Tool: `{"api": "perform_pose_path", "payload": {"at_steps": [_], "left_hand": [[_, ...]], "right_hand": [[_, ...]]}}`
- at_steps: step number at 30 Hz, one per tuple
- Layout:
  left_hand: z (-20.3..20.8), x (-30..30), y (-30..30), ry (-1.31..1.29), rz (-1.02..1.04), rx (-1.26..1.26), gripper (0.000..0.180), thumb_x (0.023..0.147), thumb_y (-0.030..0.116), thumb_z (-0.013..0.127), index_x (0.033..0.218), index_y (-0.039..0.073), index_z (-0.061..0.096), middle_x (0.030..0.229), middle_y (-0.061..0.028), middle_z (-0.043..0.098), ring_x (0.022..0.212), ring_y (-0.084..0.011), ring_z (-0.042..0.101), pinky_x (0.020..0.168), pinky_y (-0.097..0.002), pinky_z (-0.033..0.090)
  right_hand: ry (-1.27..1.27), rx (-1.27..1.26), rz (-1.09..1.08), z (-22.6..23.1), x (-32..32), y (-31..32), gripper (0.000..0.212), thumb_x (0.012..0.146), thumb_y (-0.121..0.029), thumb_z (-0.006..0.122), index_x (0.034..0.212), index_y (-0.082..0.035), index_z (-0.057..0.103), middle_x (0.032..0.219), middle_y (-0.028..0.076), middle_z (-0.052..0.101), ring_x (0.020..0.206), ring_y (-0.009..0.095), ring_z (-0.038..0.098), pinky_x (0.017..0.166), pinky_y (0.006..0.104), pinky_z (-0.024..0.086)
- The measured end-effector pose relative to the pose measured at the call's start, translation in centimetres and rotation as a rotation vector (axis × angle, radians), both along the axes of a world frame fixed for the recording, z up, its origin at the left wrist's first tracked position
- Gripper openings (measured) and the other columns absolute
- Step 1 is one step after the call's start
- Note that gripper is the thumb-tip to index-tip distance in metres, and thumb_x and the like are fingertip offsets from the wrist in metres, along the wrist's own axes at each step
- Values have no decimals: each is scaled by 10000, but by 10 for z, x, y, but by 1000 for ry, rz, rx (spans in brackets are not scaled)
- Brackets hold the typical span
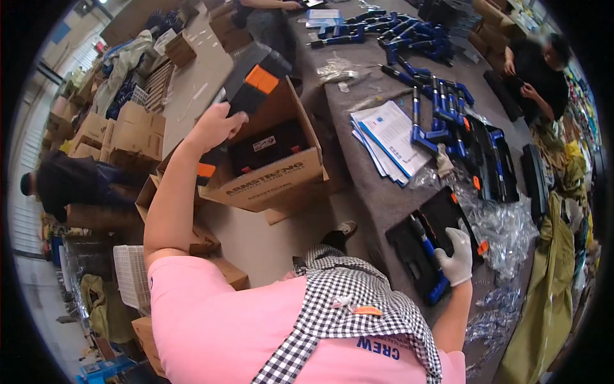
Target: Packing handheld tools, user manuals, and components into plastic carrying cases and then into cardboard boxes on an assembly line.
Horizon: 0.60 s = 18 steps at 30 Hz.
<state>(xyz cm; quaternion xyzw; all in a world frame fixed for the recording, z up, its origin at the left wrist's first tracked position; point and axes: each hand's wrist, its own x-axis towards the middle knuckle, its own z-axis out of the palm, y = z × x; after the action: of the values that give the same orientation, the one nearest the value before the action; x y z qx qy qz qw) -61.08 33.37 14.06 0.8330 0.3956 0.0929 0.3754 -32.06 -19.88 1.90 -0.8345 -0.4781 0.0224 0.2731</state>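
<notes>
My left hand (214, 128), bare, is closed at the near edge of a black plastic case (246, 89) with an orange latch. That case is tilted above an open cardboard carton (275, 189), and another black case (268, 147) lies inside the carton. On the table at my right, an open black case (409, 262) holds a blue pistol-grip tool (424, 242) with a metal barrel. My right hand (455, 259), in a white glove, rests over the right half of this case. Its thumb and fingers are apart, with nothing visible between them.
Several blue tools (441, 105) lie heaped across the grey table (358, 211). Paper sheets (390, 137) and crumpled clear plastic (505, 224) lie nearby. A co-worker (537, 77) stands across the table; another person (70, 185) bends at the left near stacked cartons (131, 131).
</notes>
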Motion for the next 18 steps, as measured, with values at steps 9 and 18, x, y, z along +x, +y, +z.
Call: {"api": "perform_pose_path", "payload": {"at_steps": [9, 18], "left_hand": [[-183, 11, 52, 536, -353, -193, 332, 874, 281, 652, 915, -48, 632, 790, -132, 672, 727, -236, 628, 701, -377, 506], [-388, -13, 38, 692, -689, -355, 492, 939, 343, 473, 1256, -34, 473, 1107, -299, 615, 1066, -428, 590, 912, -480, 461]], "right_hand": [[67, -260, 53, -2, 54, 112, 482, 678, -105, 706, 1135, 8, 601, 1131, 185, 606, 1104, 361, 534, 989, 422, 422], [84, -365, 12, -19, 63, 137, 448, 688, -175, 725, 1096, -20, 624, 1089, 157, 627, 1075, 341, 557, 968, 429, 430]]}}
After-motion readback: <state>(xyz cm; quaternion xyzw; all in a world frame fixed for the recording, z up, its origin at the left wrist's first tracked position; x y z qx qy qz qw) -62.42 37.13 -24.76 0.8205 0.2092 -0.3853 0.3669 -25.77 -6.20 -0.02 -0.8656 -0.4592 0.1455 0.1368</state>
